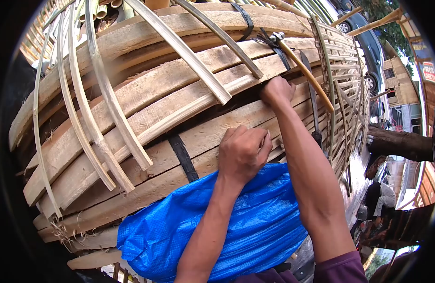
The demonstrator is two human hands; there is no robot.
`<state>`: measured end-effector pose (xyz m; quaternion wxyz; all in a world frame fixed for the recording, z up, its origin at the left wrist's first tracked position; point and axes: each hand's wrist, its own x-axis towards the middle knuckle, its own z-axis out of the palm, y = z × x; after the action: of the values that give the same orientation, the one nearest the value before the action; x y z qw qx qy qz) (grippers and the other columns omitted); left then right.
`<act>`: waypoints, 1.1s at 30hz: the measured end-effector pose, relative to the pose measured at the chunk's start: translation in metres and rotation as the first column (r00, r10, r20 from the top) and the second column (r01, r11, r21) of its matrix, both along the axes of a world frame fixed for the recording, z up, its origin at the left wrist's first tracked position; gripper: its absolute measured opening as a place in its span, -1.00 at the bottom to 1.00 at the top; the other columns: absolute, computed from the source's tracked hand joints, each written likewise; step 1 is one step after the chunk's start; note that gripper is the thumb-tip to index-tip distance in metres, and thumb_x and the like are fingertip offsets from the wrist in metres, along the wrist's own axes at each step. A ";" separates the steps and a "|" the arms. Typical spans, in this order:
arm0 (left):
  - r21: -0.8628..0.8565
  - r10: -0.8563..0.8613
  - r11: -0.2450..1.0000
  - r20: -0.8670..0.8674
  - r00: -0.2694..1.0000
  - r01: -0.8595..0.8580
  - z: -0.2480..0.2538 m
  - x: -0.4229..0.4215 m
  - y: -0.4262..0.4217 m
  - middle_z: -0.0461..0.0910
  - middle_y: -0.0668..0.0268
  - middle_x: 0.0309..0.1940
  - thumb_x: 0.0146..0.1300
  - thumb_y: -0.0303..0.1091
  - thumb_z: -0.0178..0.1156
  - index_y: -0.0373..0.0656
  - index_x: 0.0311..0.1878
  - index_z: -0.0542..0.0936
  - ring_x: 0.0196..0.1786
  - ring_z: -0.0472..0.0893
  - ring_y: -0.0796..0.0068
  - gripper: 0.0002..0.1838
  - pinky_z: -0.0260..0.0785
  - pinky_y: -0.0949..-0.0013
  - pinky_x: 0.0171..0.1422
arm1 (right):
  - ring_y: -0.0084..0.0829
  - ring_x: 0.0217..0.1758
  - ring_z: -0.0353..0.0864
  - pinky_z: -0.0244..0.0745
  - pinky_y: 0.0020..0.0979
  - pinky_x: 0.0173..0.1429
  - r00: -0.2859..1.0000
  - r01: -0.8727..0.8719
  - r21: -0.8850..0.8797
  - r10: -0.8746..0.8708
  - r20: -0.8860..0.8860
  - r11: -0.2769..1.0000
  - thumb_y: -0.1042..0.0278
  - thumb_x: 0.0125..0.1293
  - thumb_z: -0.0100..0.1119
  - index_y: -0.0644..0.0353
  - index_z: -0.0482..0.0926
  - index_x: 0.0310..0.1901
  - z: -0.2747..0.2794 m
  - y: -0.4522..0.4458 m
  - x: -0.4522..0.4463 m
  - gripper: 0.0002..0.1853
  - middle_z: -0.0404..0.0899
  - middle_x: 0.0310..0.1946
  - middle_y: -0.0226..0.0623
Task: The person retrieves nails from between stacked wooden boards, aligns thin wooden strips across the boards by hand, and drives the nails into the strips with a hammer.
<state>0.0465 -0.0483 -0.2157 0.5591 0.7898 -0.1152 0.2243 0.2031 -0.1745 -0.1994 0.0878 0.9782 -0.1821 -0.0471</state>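
Observation:
My left hand (243, 153) is closed, knuckles up, against the stacked wooden planks (217, 123). Whatever its fingers may hold is hidden. Higher up, my right hand (278, 92) is curled at the dark gap between two planks, near the end of a split bamboo strip (246, 59). Its fingertips are out of sight. Just beyond it, a hammer (305, 70) with a wooden handle lies across the planks, beside a long dark blade (311, 87) with a black grip. A blue plastic sheet (179, 231) spreads beneath my forearms.
Several split strips (109, 94) lie across the planks at left. Black bands (183, 158) bind the planks. A bamboo lattice (342, 70) stands at right. Farther off are a parked car (363, 42), a tree trunk (404, 144) and another person (380, 200).

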 end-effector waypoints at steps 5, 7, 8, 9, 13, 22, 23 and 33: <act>-0.006 0.009 1.000 0.016 1.000 -0.009 -0.001 0.001 0.000 0.61 0.32 -0.56 0.16 -0.36 0.34 -0.12 -0.39 0.67 -0.44 0.56 0.27 -0.92 0.39 0.22 -0.24 | -0.18 0.09 0.70 0.12 -0.16 0.50 0.999 -0.031 -0.011 0.031 0.021 0.999 0.30 0.13 0.13 0.21 0.75 -0.16 0.001 0.001 -0.005 -0.69 0.74 -0.10 -0.06; -0.019 0.008 1.000 0.023 1.000 -0.007 -0.002 0.001 0.000 0.60 0.32 -0.56 0.16 -0.36 0.33 -0.12 -0.40 0.66 -0.44 0.56 0.28 -0.92 0.38 0.23 -0.24 | -0.16 0.09 0.70 0.12 -0.16 0.51 0.998 -0.047 -0.009 0.047 0.029 0.999 0.31 0.12 0.13 0.22 0.75 -0.17 0.002 0.000 -0.006 -0.69 0.73 -0.10 -0.04; -0.019 0.009 1.000 0.022 1.000 -0.009 -0.002 0.001 0.000 0.60 0.32 -0.56 0.16 -0.36 0.33 -0.12 -0.40 0.66 -0.44 0.56 0.28 -0.92 0.38 0.23 -0.24 | -0.14 0.09 0.69 0.13 -0.13 0.50 0.998 -0.060 0.004 0.060 0.028 0.998 0.32 0.11 0.13 0.24 0.75 -0.18 0.003 -0.001 -0.006 -0.69 0.73 -0.10 -0.01; -0.016 0.010 1.000 0.023 1.000 -0.010 -0.002 0.001 -0.001 0.60 0.32 -0.56 0.16 -0.36 0.33 -0.11 -0.41 0.66 -0.44 0.56 0.28 -0.92 0.38 0.23 -0.25 | -0.12 0.10 0.69 0.13 -0.11 0.50 0.997 -0.074 0.018 0.073 0.027 0.997 0.32 0.11 0.13 0.26 0.75 -0.19 0.004 -0.001 -0.007 -0.70 0.72 -0.10 0.02; 0.010 0.005 1.000 0.005 1.000 -0.005 0.001 0.000 0.001 0.61 0.33 -0.55 0.16 -0.36 0.33 -0.11 -0.41 0.66 -0.44 0.57 0.28 -0.92 0.37 0.23 -0.25 | -0.09 0.10 0.68 0.15 -0.08 0.49 0.993 -0.109 0.039 0.110 -0.041 0.993 0.32 0.11 0.12 0.30 0.73 -0.19 0.007 -0.005 -0.005 -0.68 0.71 -0.09 0.07; 0.013 0.013 1.000 0.021 1.000 -0.013 -0.002 0.001 -0.001 0.60 0.34 -0.56 0.16 -0.36 0.33 -0.11 -0.43 0.65 -0.45 0.56 0.30 -0.90 0.37 0.24 -0.25 | -0.06 0.12 0.67 0.15 -0.05 0.49 0.993 -0.119 0.063 0.119 0.002 0.991 0.30 0.14 0.08 0.37 0.71 -0.16 0.007 -0.005 -0.006 -0.64 0.70 -0.08 0.11; 0.014 0.012 1.000 0.020 1.000 -0.012 -0.001 0.001 -0.001 0.60 0.34 -0.56 0.16 -0.36 0.33 -0.11 -0.43 0.65 -0.45 0.56 0.30 -0.90 0.37 0.24 -0.25 | -0.07 0.13 0.67 0.14 -0.06 0.49 0.994 -0.109 0.068 0.111 -0.022 0.992 0.30 0.13 0.09 0.36 0.71 -0.14 0.008 -0.005 -0.005 -0.63 0.70 -0.06 0.11; 0.025 0.011 1.000 0.010 1.000 -0.011 0.000 0.001 0.000 0.59 0.33 -0.57 0.15 -0.36 0.34 -0.11 -0.42 0.66 -0.46 0.55 0.29 -0.92 0.37 0.23 -0.26 | -0.17 0.18 0.66 0.05 -0.11 0.56 0.992 -0.049 0.013 0.050 -0.115 0.999 0.28 0.13 0.12 0.21 0.74 -0.08 0.012 0.004 -0.005 -0.64 0.70 0.02 -0.07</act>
<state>0.0475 -0.0484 -0.2154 0.5475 0.7963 -0.1163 0.2297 0.1980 -0.1707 -0.1872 0.0941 0.9785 -0.1522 -0.1023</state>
